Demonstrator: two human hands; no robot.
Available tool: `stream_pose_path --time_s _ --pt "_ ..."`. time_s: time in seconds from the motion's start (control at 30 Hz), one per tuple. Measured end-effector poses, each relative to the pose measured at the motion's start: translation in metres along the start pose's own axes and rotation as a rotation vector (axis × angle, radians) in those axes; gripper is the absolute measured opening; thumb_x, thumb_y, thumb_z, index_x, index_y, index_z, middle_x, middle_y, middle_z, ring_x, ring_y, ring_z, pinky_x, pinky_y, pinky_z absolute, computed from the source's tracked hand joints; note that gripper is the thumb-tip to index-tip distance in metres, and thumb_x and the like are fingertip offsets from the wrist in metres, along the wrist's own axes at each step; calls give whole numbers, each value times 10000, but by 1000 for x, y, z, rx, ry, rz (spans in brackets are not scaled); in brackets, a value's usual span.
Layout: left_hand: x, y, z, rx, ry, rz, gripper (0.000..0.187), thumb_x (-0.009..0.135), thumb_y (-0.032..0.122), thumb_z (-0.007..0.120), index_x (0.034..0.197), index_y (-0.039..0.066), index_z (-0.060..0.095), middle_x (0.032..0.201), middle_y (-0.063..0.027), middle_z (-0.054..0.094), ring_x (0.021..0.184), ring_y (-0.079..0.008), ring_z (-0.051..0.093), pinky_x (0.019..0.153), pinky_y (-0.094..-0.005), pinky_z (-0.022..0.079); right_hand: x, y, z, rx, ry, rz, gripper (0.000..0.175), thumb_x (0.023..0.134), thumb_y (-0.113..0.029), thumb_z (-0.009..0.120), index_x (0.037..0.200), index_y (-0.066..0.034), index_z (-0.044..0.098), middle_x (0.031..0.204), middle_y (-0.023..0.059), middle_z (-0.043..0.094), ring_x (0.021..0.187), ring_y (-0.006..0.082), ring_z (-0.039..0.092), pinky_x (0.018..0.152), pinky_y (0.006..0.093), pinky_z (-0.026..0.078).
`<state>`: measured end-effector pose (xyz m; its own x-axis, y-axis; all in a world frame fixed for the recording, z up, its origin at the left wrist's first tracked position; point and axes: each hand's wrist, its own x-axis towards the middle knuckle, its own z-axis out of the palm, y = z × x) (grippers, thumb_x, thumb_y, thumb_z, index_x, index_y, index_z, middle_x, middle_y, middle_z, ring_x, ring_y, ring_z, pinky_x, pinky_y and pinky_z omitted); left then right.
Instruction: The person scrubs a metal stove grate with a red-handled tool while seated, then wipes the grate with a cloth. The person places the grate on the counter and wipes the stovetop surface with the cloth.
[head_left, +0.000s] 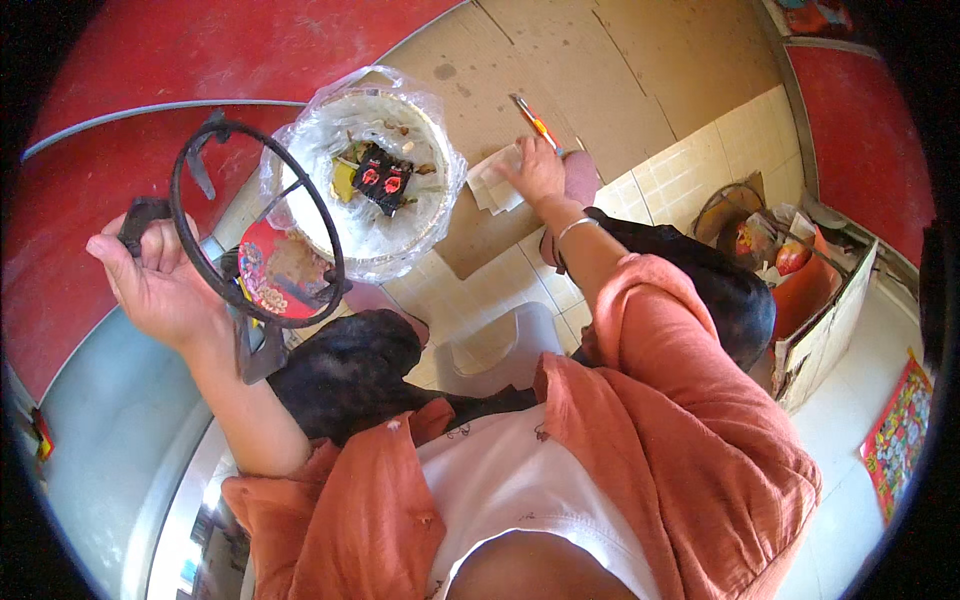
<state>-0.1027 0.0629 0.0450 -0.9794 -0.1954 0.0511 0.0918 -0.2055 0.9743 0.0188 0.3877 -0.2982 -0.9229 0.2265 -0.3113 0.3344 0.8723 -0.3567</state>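
My left hand (161, 289) is raised at the left, its fingers curled around the bracket of a black ring-shaped frame (341, 251). Grey tape hangs from the top of the ring, and a dark flat plate (262, 360) sits below it against my forearm. Reaching down to the floor, my right hand (541, 176) touches thin white paper sheets (495, 184) on flattened cardboard (450, 56). Whether it pinches them is hidden from above. Just past its fingertips lies a slim tool (538, 126) with an orange handle and a metal end.
A round bin (300, 199) lined with clear plastic holds a black wrapper (382, 178) and scraps. Through the ring shows a red floral-patterned piece (281, 277). A grey plastic stool (525, 326) is between my legs. A worn box (825, 330) stands right, near red panels (862, 142).
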Motion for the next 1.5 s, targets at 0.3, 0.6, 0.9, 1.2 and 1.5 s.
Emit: stream_pose_path --time_s 0.3,0.6,0.9,1.2,1.5 --pt "-7 13 -6 25 40 63 429 998 443 476 901 29 533 623 43 289 576 -61 282 532 -226 242 -15 -9 59 -413 -178 -77 547 736 -355 731 1216 -169 546 1236 91 516 1183 299 497 883 508 481" --pt "-12 18 -26 -52 -30 112 361 1000 393 489 904 48 536 597 53 309 538 -70 294 508 -250 266 7 6 15 292 3 353 356 832 -200 608 1146 -31 620 1013 197 676 899 353 664 831 444 521" --pt "-21 12 -2 -140 -185 172 321 984 312 556 805 45 549 597 49 399 529 -30 325 469 -215 245 26 -124 -233 945 231 -49 271 877 -108 558 1111 -38 675 926 33 672 791 94 587 705 243 478" --pt "-20 7 15 3 -52 139 324 969 357 584 804 79 599 592 70 458 514 -13 384 455 -195 287 -66 -279 -300 944 122 -836 332 708 -25 764 1026 -107 717 1029 73 564 990 190 576 862 307 467" --pt "-13 4 13 97 -41 184 335 977 323 579 765 67 546 600 74 402 534 -20 360 458 -212 270 -62 -281 -269 702 148 -970 402 711 103 596 1024 -118 717 982 126 587 919 306 601 802 348 483"
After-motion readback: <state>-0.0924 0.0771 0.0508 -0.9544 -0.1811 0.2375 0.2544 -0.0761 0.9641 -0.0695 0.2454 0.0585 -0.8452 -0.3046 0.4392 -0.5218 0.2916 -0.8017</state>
